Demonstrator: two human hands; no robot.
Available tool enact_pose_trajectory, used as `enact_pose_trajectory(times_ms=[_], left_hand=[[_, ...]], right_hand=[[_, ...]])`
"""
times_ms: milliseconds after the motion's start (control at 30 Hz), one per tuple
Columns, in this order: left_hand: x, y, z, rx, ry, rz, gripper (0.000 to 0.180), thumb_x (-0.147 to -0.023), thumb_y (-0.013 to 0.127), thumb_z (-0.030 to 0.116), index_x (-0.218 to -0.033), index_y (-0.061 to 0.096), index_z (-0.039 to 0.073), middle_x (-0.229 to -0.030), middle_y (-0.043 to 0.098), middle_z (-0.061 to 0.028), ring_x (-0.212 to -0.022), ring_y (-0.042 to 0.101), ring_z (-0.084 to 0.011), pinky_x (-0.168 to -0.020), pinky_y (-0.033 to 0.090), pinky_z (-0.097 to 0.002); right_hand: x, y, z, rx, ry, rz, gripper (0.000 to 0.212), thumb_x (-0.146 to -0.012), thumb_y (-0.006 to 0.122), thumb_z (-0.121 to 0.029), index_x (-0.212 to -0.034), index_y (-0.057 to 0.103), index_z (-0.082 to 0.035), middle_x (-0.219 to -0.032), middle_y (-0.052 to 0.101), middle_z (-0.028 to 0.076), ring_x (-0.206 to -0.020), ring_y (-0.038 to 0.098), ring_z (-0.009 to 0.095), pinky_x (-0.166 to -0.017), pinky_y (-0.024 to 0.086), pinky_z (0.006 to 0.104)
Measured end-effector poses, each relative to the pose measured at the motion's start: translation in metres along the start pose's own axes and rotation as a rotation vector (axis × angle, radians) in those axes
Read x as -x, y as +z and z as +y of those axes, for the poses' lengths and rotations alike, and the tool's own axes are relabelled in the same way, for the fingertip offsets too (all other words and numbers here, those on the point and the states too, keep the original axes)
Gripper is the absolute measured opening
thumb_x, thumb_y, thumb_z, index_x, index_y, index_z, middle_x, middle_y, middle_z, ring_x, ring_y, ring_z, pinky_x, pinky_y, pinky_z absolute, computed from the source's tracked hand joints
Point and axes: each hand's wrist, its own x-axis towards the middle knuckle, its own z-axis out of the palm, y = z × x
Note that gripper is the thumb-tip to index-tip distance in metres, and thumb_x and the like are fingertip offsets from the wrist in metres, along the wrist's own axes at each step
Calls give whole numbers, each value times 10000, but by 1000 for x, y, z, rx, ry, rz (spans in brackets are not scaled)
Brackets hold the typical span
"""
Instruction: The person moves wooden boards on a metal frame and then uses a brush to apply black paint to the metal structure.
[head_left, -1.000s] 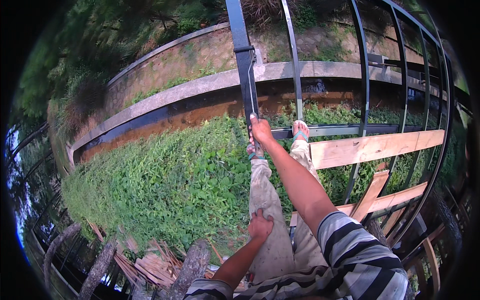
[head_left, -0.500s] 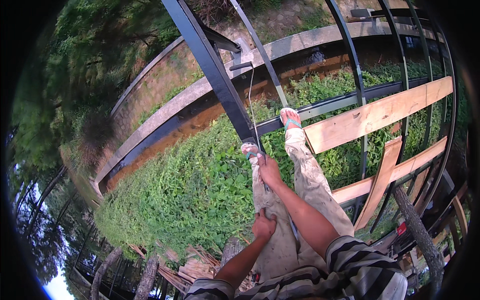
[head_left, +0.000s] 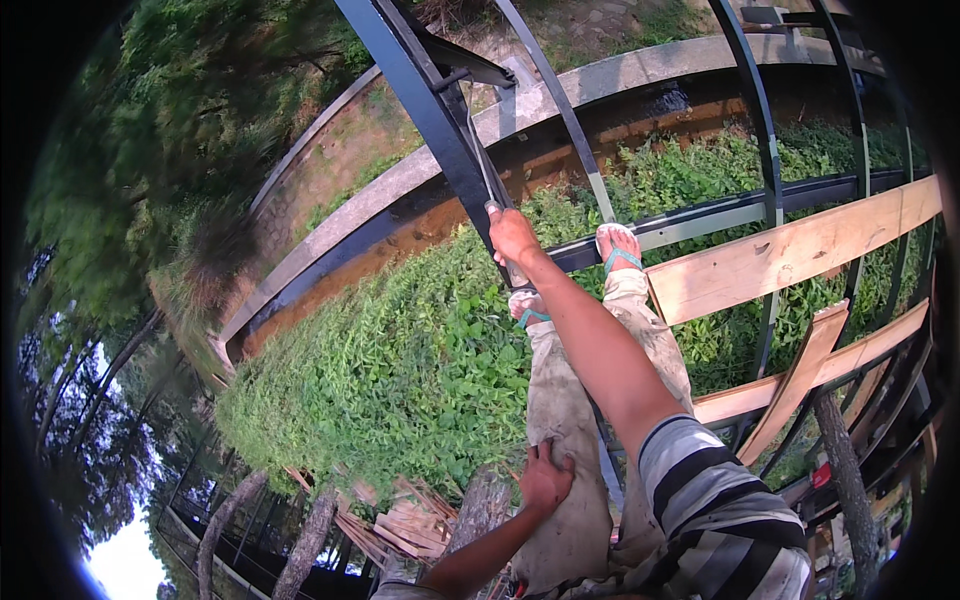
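Observation:
My right hand [head_left: 514,238] is closed around the handle of a small long-framed paint roller [head_left: 478,140]. Its thin rod runs up along a dark steel beam [head_left: 422,105], and the narrow dark roller head lies against the beam's upper part. My left hand [head_left: 547,480] rests on my left trouser leg near the knee, its thumb apart from the fingers and nothing seen in it. Both my feet, in sandals with green straps, are on the dark metal frame [head_left: 690,220], the left one beside the beam's lower end.
A wide wooden plank [head_left: 800,250] crosses the bars on the right, with a narrower board [head_left: 800,385] leaning below it. Through the open frame, leafy plants [head_left: 400,370] show far below, beside a water channel with a concrete edge [head_left: 340,220]. Tree trunks [head_left: 300,545] and scrap wood lie lower down.
My right hand has moved up and forward from beside my left foot, carrying the paint roller farther up the beam. The left hand stays on the leg. The whole view has shifted slightly.

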Motion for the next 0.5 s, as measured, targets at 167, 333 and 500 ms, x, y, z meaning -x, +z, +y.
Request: enact_pose_trajectory(times_ms=[167,333,500], left_hand=[[-9,-14,-5,10,56,44,597,-892,601,455,-1415,503,184,-1358,525,-210,-1190,588,-446,-954,505,-535],[-12,-16,-6,-7,9,10,593,-892,600,465,-1415,505,202,-1344,538,-184,-1183,596,-424,-946,509,-528],[-17,-30,-6,-37,-8,-39,591,-890,604,466,-1417,512,213,-1348,543,-169,-1177,604,-408,-939,512,-520]], right_hand=[[-98,-9,-88,-174,-61,84,492,-1039,485,-397,-848,687,10,-636,681,153,-504,671,271,-482,541,385],[-27,4,-4,29,-22,8,544,-1059,435,-362,-835,658,81,-650,685,191,-537,692,287,-530,565,429],[37,10,100,250,13,128,481,-1056,426,-369,-1039,625,69,-975,695,326,-920,703,448,-799,565,528]])
